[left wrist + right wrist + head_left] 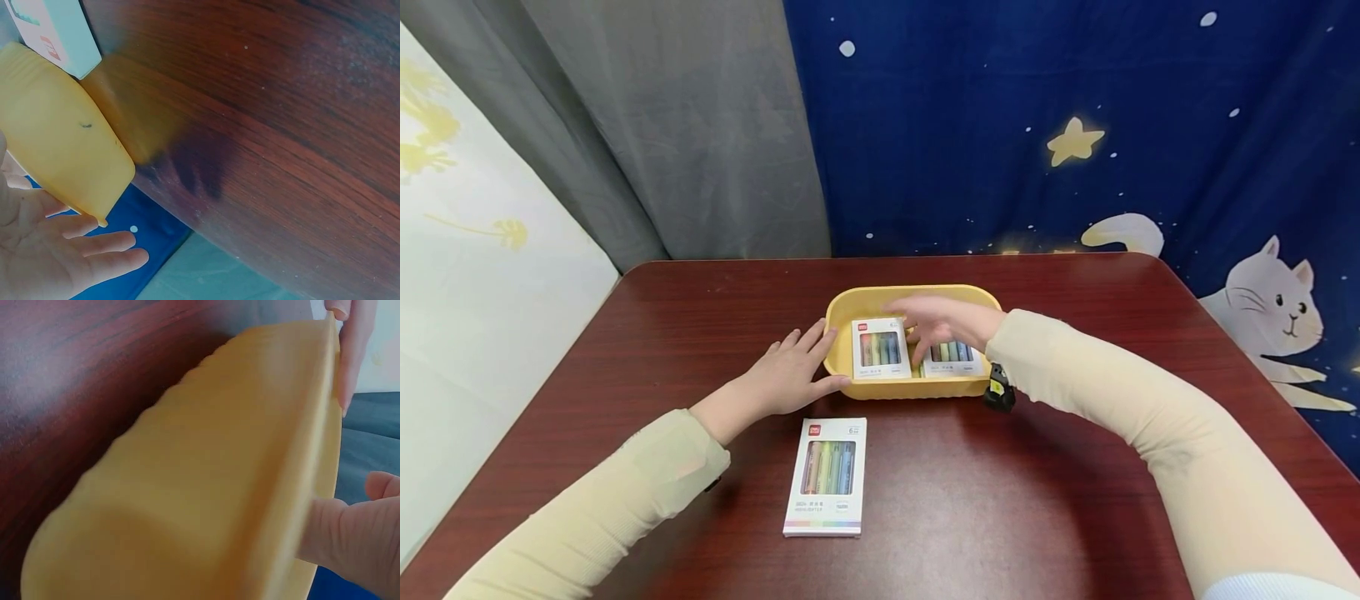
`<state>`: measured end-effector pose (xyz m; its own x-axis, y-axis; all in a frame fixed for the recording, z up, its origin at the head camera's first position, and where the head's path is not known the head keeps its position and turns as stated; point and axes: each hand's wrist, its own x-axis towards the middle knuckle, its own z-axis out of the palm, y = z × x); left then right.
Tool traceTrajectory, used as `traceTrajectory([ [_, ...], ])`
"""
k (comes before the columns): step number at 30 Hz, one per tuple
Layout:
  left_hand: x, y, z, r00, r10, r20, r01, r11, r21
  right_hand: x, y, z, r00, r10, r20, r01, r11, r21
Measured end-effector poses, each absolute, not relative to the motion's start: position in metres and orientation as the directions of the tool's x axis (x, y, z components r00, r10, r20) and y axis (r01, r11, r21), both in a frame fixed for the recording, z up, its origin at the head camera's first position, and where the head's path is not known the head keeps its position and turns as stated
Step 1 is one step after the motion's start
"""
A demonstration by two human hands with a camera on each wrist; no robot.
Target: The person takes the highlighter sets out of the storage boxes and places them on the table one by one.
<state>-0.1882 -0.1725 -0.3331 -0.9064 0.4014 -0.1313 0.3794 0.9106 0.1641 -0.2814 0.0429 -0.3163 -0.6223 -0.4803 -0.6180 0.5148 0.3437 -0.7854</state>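
Note:
A yellow plastic basket (910,389) stands on the table with two white boxes of highlighters in it, a left box (881,371) and a right box (952,369). My left hand (790,372) rests at the basket's left end, fingers spread and thumb at the front rim. Over the basket reaches my right hand (940,317), its fingers loosely bent and dipping between the two boxes. It partly covers the right box. In the right wrist view the thumb (331,534) goes down behind the rim. A third highlighter box (825,479) lies face up in front of the basket.
The dark red wooden table (970,500) has its far edge just behind the basket. A grey curtain (700,133) and a blue starry curtain (940,125) hang beyond it. A small black device (998,390) is at the right wrist, beside the basket's right end.

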Motion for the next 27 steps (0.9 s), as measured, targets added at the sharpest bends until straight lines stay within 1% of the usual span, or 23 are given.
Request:
traceTrajectory([
  [13,-0.187,-0.171,-0.332,-0.909,0.395,-0.135,0.371,0.913,0.170,-0.276,0.035,-0.322,-0.645,-0.449,-0.619,0.510,0.350,-0.786],
  [27,-0.188,-0.172,-0.333,-0.907,0.398,-0.138,0.375,0.912,0.168,-0.272,0.028,-0.322,-0.669,-0.403,-0.625,0.548,0.301,-0.781],
])
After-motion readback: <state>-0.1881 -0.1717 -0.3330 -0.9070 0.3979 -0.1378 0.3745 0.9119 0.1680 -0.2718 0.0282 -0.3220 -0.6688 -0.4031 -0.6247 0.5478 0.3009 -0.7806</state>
